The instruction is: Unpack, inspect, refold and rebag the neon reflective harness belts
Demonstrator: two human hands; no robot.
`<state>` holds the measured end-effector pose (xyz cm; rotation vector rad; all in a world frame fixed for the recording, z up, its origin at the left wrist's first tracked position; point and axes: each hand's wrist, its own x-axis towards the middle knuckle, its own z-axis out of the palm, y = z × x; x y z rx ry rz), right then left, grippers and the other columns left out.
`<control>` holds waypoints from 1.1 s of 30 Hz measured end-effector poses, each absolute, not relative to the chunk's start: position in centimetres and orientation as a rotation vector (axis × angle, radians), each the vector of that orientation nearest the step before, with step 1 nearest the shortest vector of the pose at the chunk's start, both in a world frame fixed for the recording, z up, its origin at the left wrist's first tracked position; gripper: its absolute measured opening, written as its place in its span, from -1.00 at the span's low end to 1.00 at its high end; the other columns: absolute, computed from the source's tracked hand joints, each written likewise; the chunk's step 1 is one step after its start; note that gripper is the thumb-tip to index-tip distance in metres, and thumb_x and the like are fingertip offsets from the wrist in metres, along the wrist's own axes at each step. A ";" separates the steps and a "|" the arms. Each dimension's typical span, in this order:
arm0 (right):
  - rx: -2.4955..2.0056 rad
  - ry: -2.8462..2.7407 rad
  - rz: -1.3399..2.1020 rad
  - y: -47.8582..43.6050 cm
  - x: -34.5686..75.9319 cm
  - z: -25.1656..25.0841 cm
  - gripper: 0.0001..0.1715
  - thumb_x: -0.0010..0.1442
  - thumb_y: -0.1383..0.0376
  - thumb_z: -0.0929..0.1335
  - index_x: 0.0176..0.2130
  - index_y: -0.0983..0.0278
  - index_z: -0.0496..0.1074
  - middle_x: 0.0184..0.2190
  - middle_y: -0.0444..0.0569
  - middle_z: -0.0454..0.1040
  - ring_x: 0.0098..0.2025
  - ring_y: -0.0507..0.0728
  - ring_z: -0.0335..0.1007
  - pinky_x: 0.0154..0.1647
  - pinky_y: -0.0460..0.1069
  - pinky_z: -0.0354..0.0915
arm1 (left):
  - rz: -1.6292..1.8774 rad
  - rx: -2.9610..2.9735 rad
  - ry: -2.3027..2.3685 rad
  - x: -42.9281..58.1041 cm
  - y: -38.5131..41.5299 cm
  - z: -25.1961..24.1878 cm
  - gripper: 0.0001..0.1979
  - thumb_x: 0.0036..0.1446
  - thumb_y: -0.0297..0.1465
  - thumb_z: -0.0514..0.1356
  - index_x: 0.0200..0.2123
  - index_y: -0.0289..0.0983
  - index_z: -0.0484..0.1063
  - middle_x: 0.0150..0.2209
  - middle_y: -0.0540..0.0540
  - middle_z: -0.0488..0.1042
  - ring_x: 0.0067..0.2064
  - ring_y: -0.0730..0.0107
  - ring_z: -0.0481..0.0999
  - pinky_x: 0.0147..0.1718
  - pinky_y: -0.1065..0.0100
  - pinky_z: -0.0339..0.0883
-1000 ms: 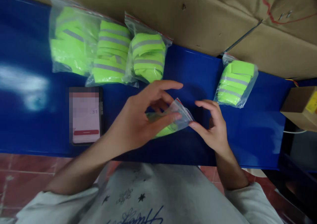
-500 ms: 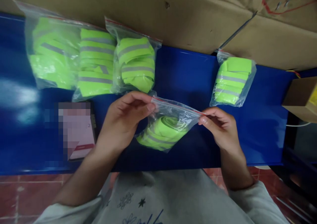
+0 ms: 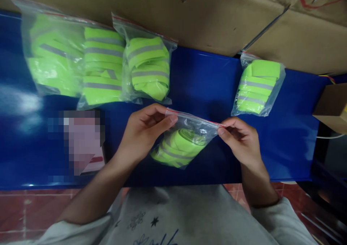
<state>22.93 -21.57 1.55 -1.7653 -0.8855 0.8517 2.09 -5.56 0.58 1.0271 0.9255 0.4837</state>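
A clear zip bag point(image 3: 180, 147) with a rolled neon-yellow strip with grey bands inside hangs between my hands, above the near part of the blue table point(image 3: 200, 86). My left hand point(image 3: 151, 129) pinches the left end of its red-lined top edge between thumb and fingers. At the right end of that edge, my right hand point(image 3: 238, 136) pinches the corner. The bag's top is stretched taut and looks flat; whether the seal is fully closed I cannot tell.
Bagged neon strips lie at the back left point(image 3: 103, 64) and one at the right point(image 3: 257, 86). A phone-like object point(image 3: 89, 140), partly blurred, lies left of my left forearm. Brown cardboard point(image 3: 206, 17) lines the back. An open box point(image 3: 330, 104) stands far right.
My left hand has slid slightly right along the bag's top edge. My right hand keeps its pinch at the corner. The view has shifted a little.
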 end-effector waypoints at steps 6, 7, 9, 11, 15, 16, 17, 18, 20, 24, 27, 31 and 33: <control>-1.791 -0.924 0.846 -21.5 23.0 1.5 -0.91 0.28 0.34 0.45 -0.30 0.19 0.49 -0.46 -0.21 0.47 -0.45 -0.04 0.33 -0.43 -0.13 0.25 | 0.513 1.074 0.860 2.5 -6.1 0.6 -0.91 0.16 -0.38 0.45 -0.27 -0.20 0.62 -0.35 0.04 0.59 -0.34 0.56 0.51 -0.34 0.55 0.37; -1.790 -0.937 0.843 -21.5 23.0 1.4 -0.94 0.30 0.33 0.45 -0.26 0.18 0.51 -0.42 -0.20 0.49 -0.41 -0.03 0.37 -0.38 -0.12 0.29 | 0.511 1.070 0.855 2.5 -6.1 0.6 -0.91 0.18 -0.37 0.44 -0.26 -0.20 0.62 -0.35 0.04 0.58 -0.35 0.56 0.50 -0.36 0.55 0.36; -1.779 -0.954 0.822 -21.5 22.9 1.4 -0.95 0.32 0.31 0.45 -0.18 0.15 0.53 -0.33 -0.17 0.54 -0.32 0.00 0.42 -0.27 -0.08 0.35 | 0.517 1.063 0.852 2.5 -6.1 0.5 -0.90 0.19 -0.35 0.43 -0.24 -0.20 0.62 -0.36 0.04 0.56 -0.35 0.57 0.48 -0.37 0.55 0.35; -1.767 -0.954 0.802 -21.6 22.9 1.3 -0.89 0.33 0.30 0.46 -0.12 0.13 0.55 -0.27 -0.16 0.57 -0.26 0.02 0.45 -0.20 -0.06 0.37 | 0.535 1.065 0.850 2.4 -6.1 0.4 -0.90 0.20 -0.35 0.43 -0.23 -0.19 0.62 -0.34 0.04 0.56 -0.34 0.57 0.49 -0.35 0.55 0.36; -1.768 -0.940 0.778 -21.6 23.0 1.3 -0.88 0.33 0.32 0.46 -0.11 0.10 0.58 -0.24 -0.17 0.60 -0.24 0.02 0.48 -0.18 -0.05 0.37 | 0.564 1.103 0.815 2.4 -6.1 0.6 -0.92 0.21 -0.37 0.42 -0.22 -0.19 0.62 -0.30 0.02 0.59 -0.30 0.53 0.52 -0.30 0.52 0.39; -1.770 -0.937 0.775 -21.6 23.0 1.3 -0.88 0.33 0.32 0.46 -0.12 0.10 0.58 -0.24 -0.17 0.60 -0.24 0.02 0.48 -0.17 -0.05 0.37 | 0.570 1.114 0.806 2.4 -6.0 0.7 -0.92 0.20 -0.37 0.42 -0.23 -0.19 0.62 -0.29 0.01 0.59 -0.28 0.52 0.53 -0.29 0.51 0.40; -1.768 -0.933 0.777 -21.6 23.0 1.4 -0.88 0.33 0.33 0.46 -0.13 0.11 0.59 -0.25 -0.17 0.61 -0.24 0.01 0.48 -0.18 -0.05 0.37 | 0.571 1.122 0.799 2.5 -6.0 0.9 -0.91 0.19 -0.37 0.42 -0.23 -0.19 0.62 -0.29 0.01 0.59 -0.27 0.51 0.54 -0.28 0.51 0.42; -1.763 -0.927 0.785 -21.5 23.0 1.5 -0.89 0.32 0.33 0.47 -0.14 0.11 0.59 -0.25 -0.17 0.61 -0.25 0.01 0.48 -0.19 -0.06 0.37 | 0.558 1.127 0.792 2.6 -6.0 1.0 -0.89 0.17 -0.37 0.44 -0.23 -0.19 0.62 -0.28 0.01 0.60 -0.26 0.50 0.55 -0.27 0.50 0.43; -1.740 -0.910 0.816 -21.5 23.1 1.7 -0.90 0.28 0.33 0.50 -0.18 0.12 0.59 -0.30 -0.18 0.60 -0.30 0.00 0.46 -0.25 -0.07 0.35 | 0.477 1.124 0.778 2.7 -6.0 1.2 -0.79 0.09 -0.35 0.49 -0.19 -0.20 0.63 -0.26 -0.01 0.62 -0.25 0.46 0.57 -0.25 0.47 0.46; -1.665 -0.878 0.885 -21.5 23.3 1.8 -0.87 0.18 0.33 0.56 -0.29 0.15 0.56 -0.38 -0.19 0.57 -0.38 0.00 0.42 -0.37 -0.08 0.31 | 0.211 1.094 0.731 2.9 -6.3 1.0 -0.55 -0.10 -0.29 0.57 -0.12 -0.23 0.63 -0.26 -0.05 0.65 -0.31 0.38 0.59 -0.32 0.40 0.47; -1.607 -0.806 0.959 -21.5 23.4 1.6 -0.86 0.17 0.28 0.57 -0.30 0.16 0.56 -0.35 -0.15 0.58 -0.30 0.05 0.49 -0.27 -0.04 0.40 | 0.162 1.109 0.729 3.0 -6.7 0.6 -0.57 -0.10 -0.28 0.56 -0.14 -0.22 0.61 -0.27 -0.05 0.65 -0.34 0.40 0.59 -0.37 0.43 0.44; -1.586 -0.655 1.025 -21.3 23.6 1.3 -0.78 0.15 0.14 0.57 -0.32 0.16 0.53 -0.35 -0.12 0.60 -0.26 0.13 0.58 -0.22 0.05 0.51 | 0.191 1.132 0.723 3.2 -7.2 0.7 -0.64 -0.04 -0.29 0.53 -0.18 -0.22 0.57 -0.26 -0.05 0.65 -0.35 0.41 0.58 -0.41 0.45 0.40; -1.600 -0.543 0.977 -21.2 24.0 1.3 -0.75 0.19 0.08 0.54 -0.33 0.15 0.50 -0.55 -0.19 0.48 -0.47 0.09 0.50 -0.36 0.03 0.49 | 0.198 1.141 0.697 3.3 -7.4 0.8 -0.66 0.00 -0.31 0.51 -0.17 -0.22 0.55 -0.25 -0.07 0.65 -0.32 0.40 0.59 -0.40 0.45 0.40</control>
